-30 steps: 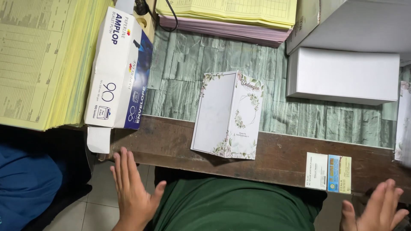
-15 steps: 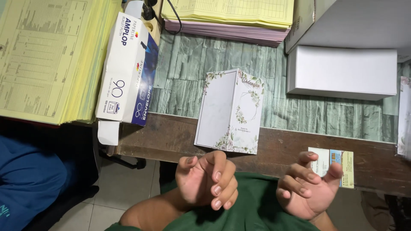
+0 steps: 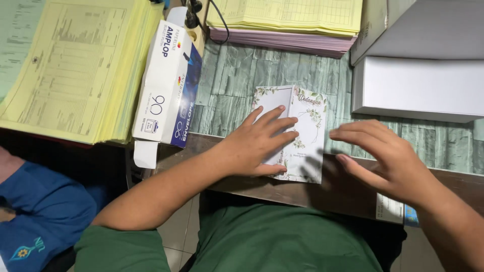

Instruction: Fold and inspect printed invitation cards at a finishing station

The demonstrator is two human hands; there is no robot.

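The left hand lies flat, fingers spread, on the left half of a white floral card, pressing it to the desk. The right hand hovers open just right of the card, fingers loosely curved, gripping nothing. The card lies at the desk's near edge. Left of the card a white and blue envelope box lies on its side, and further left a stack of yellow forms. Right of the card sits a white box. Beyond the card lie yellow and pink paper stacks.
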